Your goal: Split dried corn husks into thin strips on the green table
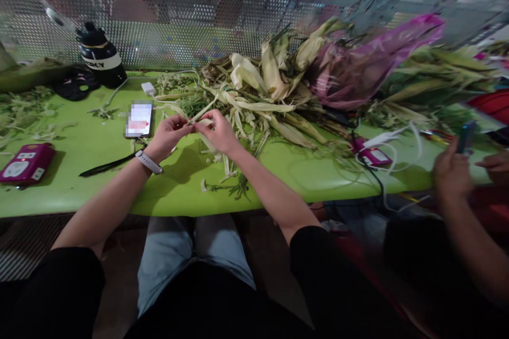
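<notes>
My left hand [169, 136] and my right hand [219, 131] meet above the green table [318, 169], their fingertips pinched close together on a strip of pale corn husk [209, 144]. Part of the husk sticks up between the hands and part hangs below them. Fingers cover the spot where it is gripped. Just behind sits a small bundle of thin green strands [193, 103]. A large heap of dried corn husks [274, 108] spreads to the right of my hands. Green scraps [238, 186] lie near the front edge.
A lit phone [140, 119] with a black strap lies left of my hands. Farther left are a black bottle [102, 61] and a magenta power socket [27, 163]. A purple plastic bag [358, 71] and cables [382, 185] are right. A co-worker's hand [453, 169] holds a phone.
</notes>
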`<action>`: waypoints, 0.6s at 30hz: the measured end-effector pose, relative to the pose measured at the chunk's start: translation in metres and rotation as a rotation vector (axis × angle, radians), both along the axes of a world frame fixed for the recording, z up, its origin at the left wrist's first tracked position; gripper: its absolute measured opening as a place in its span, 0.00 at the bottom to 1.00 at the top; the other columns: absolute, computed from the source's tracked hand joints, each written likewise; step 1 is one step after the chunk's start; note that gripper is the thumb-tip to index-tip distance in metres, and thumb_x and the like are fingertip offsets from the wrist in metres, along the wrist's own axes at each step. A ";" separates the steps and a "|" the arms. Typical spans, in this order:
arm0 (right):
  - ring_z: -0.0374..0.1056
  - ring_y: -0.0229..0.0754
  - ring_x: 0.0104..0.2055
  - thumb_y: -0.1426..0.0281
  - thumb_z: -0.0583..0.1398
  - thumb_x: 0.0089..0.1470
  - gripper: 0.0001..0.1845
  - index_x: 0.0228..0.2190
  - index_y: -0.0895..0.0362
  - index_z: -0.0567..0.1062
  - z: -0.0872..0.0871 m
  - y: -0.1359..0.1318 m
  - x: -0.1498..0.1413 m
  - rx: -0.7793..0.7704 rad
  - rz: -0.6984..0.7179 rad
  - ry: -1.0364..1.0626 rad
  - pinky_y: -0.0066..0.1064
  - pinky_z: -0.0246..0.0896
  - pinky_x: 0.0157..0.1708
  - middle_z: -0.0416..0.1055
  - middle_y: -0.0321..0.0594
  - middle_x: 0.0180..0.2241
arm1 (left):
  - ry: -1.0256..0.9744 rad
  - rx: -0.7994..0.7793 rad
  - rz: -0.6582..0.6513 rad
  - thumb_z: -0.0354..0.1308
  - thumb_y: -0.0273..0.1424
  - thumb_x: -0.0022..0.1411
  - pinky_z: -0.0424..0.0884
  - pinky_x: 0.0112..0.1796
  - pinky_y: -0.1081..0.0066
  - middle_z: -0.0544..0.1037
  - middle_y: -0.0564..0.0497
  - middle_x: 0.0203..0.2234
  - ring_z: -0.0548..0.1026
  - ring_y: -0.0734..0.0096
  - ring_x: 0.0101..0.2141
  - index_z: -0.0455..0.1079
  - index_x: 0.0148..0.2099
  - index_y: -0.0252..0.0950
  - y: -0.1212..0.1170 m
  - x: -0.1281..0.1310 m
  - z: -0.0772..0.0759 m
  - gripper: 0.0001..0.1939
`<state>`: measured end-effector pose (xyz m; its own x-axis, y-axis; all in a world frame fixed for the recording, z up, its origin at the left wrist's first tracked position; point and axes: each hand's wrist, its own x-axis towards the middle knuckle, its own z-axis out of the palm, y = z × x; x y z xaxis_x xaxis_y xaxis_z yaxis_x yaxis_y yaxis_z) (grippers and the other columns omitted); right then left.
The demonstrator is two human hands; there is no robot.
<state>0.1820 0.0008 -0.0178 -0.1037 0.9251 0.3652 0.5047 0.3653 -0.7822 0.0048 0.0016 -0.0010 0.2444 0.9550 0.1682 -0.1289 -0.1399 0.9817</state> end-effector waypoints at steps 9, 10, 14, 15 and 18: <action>0.70 0.43 0.31 0.59 0.64 0.56 0.44 0.66 0.58 0.53 0.003 -0.004 0.004 -0.095 0.122 -0.098 0.37 0.67 0.36 0.76 0.39 0.31 | 0.071 0.062 0.201 0.69 0.30 0.50 0.61 0.26 0.74 0.71 0.54 0.21 0.66 0.78 0.24 0.72 0.28 0.34 0.014 -0.007 -0.007 0.08; 0.70 0.42 0.31 0.60 0.62 0.58 0.38 0.64 0.57 0.58 0.005 -0.006 0.004 -0.071 0.112 -0.160 0.37 0.66 0.36 0.76 0.40 0.32 | 0.100 0.083 0.218 0.68 0.30 0.50 0.60 0.26 0.74 0.71 0.54 0.20 0.66 0.78 0.23 0.72 0.28 0.34 0.017 -0.009 -0.008 0.08; 0.70 0.46 0.41 0.66 0.57 0.63 0.16 0.50 0.57 0.74 0.012 -0.013 0.002 0.122 0.020 -0.429 0.40 0.62 0.44 0.75 0.46 0.38 | 0.266 0.166 0.267 0.66 0.31 0.51 0.58 0.25 0.73 0.68 0.55 0.19 0.64 0.77 0.23 0.71 0.27 0.34 0.023 -0.013 -0.010 0.07; 0.69 0.47 0.43 0.66 0.56 0.64 0.13 0.46 0.57 0.76 0.013 -0.014 0.002 0.176 0.004 -0.479 0.41 0.61 0.46 0.74 0.46 0.39 | 0.309 0.184 0.271 0.65 0.30 0.52 0.58 0.25 0.73 0.68 0.54 0.19 0.64 0.76 0.23 0.70 0.27 0.34 0.023 -0.014 -0.010 0.07; 0.67 0.49 0.48 0.65 0.56 0.65 0.13 0.36 0.56 0.78 0.016 -0.015 0.001 0.310 -0.011 -0.544 0.45 0.57 0.53 0.73 0.47 0.40 | 0.457 0.258 0.267 0.63 0.28 0.51 0.60 0.26 0.72 0.69 0.53 0.21 0.65 0.74 0.25 0.70 0.27 0.34 0.020 -0.014 -0.005 0.05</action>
